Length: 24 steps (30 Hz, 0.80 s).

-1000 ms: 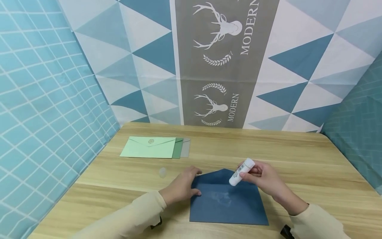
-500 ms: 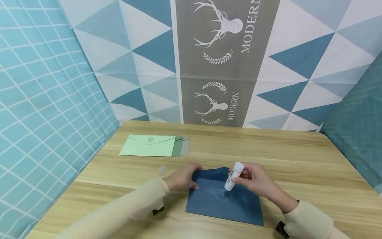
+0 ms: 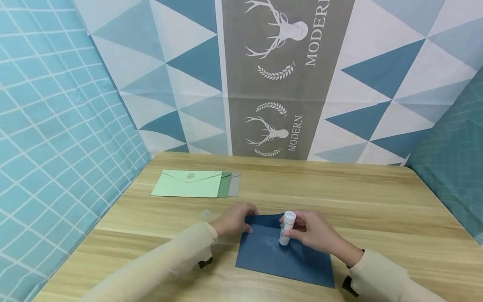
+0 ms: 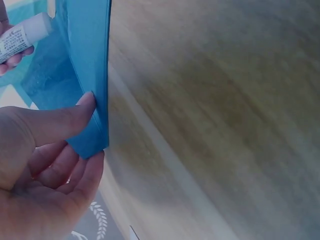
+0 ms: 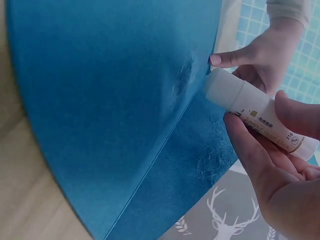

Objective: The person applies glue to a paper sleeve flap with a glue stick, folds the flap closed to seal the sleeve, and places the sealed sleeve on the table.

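Observation:
A dark blue envelope (image 3: 283,260) lies on the table with its flap (image 3: 266,219) folded open away from me. My left hand (image 3: 235,219) pinches its upper left corner, thumb on top and fingers at the edge, as the left wrist view shows closely. Between thumb and fingers of my right hand (image 3: 315,233) is a white glue stick (image 3: 287,228), nearly upright. Its lower end is at the envelope's body, just below the flap fold; contact is hard to tell. Shiny glue smears mark the body and the flap (image 5: 212,160) in the right wrist view.
Light green (image 3: 188,184), dark green (image 3: 224,185) and grey (image 3: 235,185) envelopes overlap at the table's back left. A small translucent cap (image 3: 205,215) lies left of my left hand. Patterned cloth (image 3: 264,84) hangs behind the wooden table (image 3: 358,197).
The glue stick has moved left and towards me and turned more upright. The envelope has shifted slightly and turned a little clockwise, with my left hand staying at its corner.

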Motion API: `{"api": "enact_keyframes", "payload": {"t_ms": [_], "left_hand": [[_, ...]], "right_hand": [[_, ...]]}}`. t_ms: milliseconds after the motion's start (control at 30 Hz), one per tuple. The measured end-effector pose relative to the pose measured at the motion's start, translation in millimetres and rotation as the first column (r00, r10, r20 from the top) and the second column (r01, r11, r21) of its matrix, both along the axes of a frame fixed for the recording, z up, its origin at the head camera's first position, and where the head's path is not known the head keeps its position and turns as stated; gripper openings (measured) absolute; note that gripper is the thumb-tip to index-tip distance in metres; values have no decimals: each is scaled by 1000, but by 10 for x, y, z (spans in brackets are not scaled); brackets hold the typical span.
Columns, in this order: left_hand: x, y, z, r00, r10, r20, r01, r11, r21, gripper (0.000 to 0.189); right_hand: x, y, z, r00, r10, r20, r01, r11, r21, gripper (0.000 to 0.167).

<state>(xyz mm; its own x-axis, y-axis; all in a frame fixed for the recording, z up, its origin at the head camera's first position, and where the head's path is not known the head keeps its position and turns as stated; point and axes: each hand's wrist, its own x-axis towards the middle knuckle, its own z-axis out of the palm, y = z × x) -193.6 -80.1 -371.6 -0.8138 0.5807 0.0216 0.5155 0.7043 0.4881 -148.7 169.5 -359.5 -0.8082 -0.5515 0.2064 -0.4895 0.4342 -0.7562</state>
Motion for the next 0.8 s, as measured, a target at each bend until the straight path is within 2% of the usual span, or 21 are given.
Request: {"api": "enact_keyframes", "payload": {"t_ms": [167, 367, 667, 800], "left_hand": [[-17, -12, -8, 1000, -2, 20, 1, 999, 53, 24], [-55, -44, -2, 1000, -3, 30, 0, 997, 81, 22], [-135, -59, -3, 991, 44, 123, -60, 990, 125, 19], [-167, -51, 2, 990, 58, 126, -73, 990, 120, 19]], "right_hand": [[-18, -34, -6, 1000, -5, 7, 5, 999, 34, 29], [-35, -20, -29, 1000, 4, 8, -4, 1000, 6, 30], [-22, -21, -20, 1000, -8, -6, 8, 1000, 16, 29], [-11, -29, -9, 1000, -17, 7, 17, 1000, 19, 30]]}}
